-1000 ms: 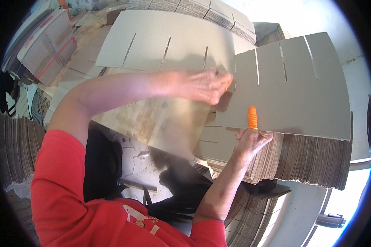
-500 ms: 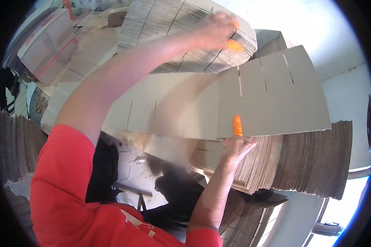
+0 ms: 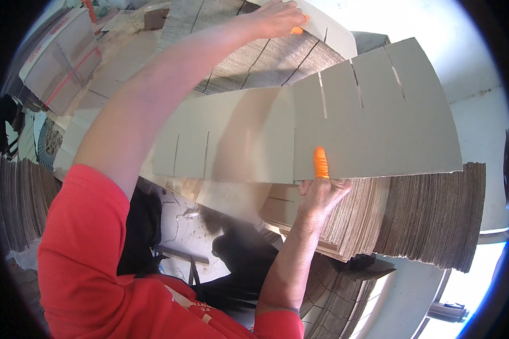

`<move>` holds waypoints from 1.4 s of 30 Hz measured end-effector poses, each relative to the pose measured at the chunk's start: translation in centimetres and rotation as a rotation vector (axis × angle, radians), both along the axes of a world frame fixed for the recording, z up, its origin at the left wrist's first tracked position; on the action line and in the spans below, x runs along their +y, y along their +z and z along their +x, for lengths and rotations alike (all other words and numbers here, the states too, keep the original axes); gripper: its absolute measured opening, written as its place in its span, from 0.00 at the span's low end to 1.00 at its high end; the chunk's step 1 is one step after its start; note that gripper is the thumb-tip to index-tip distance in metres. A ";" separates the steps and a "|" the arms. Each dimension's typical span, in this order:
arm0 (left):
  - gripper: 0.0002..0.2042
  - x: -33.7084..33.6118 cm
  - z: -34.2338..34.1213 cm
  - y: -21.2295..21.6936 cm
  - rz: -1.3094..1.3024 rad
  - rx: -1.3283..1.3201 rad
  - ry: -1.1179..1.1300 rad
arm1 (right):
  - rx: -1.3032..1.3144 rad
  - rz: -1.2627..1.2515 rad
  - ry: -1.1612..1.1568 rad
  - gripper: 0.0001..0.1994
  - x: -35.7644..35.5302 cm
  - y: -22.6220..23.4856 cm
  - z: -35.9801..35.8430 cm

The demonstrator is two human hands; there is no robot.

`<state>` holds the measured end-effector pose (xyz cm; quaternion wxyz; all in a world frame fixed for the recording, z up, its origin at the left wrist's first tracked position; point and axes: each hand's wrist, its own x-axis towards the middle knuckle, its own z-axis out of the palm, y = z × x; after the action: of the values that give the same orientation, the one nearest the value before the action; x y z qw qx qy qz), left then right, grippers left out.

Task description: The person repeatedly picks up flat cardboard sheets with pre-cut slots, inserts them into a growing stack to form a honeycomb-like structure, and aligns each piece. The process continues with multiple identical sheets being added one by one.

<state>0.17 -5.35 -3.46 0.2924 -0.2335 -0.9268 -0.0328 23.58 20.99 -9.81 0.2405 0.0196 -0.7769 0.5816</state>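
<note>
My right hand point(image 3: 324, 195) pinches the near edge of a pale grey cardboard sheet point(image 3: 379, 124). Its thumb, in an orange finger cover, lies flat on top. The sheet has several narrow slots along its far edge. To its left, another slotted cardboard piece point(image 3: 237, 135) meets it at a seam; whether they are joined I cannot tell. My left arm reaches across to the far side, where my left hand point(image 3: 280, 20) is closed at another pale cardboard sheet point(image 3: 336, 38) over the far stack point(image 3: 277, 65). Orange covers show on its digits; the fingertips are partly hidden.
Tightly packed cardboard stacks point(image 3: 430, 217) stand at the right, beneath the held sheet. More stacked cardboard point(image 3: 22, 198) is at the far left. A clear-wrapped bundle point(image 3: 62, 59) with a red stripe lies back left. A pale wall point(image 3: 475, 124) rises on the right.
My left hand has moved slightly left and farther away, closing at the far sheet's edge. My right hand and the held sheet have risen a little, and the sheet tilts up more.
</note>
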 end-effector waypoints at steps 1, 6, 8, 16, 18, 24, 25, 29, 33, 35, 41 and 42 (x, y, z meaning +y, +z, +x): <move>0.10 0.2 -0.2 0.3 -0.014 0.014 0.042 | 0.006 0.023 -0.011 0.15 -0.1 0.1 0.0; 0.06 0.9 0.2 1.3 -0.170 0.221 0.050 | 0.084 0.134 -0.048 0.16 0.0 -0.2 -0.4; 0.08 1.6 1.6 1.3 -0.217 0.303 -0.100 | 0.079 0.121 -0.052 0.17 0.3 -0.6 -0.3; 0.05 3.7 7.3 -0.5 -0.505 0.366 -0.249 | -0.057 -0.067 -0.088 0.19 -0.6 0.8 0.4; 0.05 3.9 8.0 -0.6 -0.586 0.309 -0.214 | -0.124 -0.120 -0.076 0.17 -1.1 1.8 0.9; 0.05 3.4 8.9 -1.3 -0.451 0.454 -0.307 | -0.081 -0.072 -0.026 0.12 0.6 -0.5 0.2; 0.06 3.4 9.3 -1.4 -0.466 0.471 -0.329 | -0.059 -0.079 -0.032 0.12 0.5 -0.6 0.1; 0.08 4.3 11.7 -2.2 -0.507 0.542 -0.399 | -0.083 -0.110 -0.011 0.10 0.3 0.0 0.1; 0.10 5.1 14.3 -2.6 -0.494 0.472 -0.471 | -0.148 -0.084 0.063 0.07 -0.6 2.4 0.6; 0.09 5.1 15.0 -2.1 -0.525 0.434 -0.466 | -0.064 0.093 0.103 0.06 1.1 3.2 1.0; 0.07 6.5 17.8 -2.4 -0.466 0.437 -0.564 | 0.187 0.081 0.034 0.09 0.6 5.2 1.9; 0.07 7.1 19.0 -3.2 -0.447 0.506 -0.614 | 0.210 0.057 0.035 0.08 1.1 4.2 1.6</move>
<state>19.22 1.80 -6.70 0.4288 -0.5554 -0.6984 0.1410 25.15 22.10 -5.66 0.3097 0.1007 -0.7631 0.5582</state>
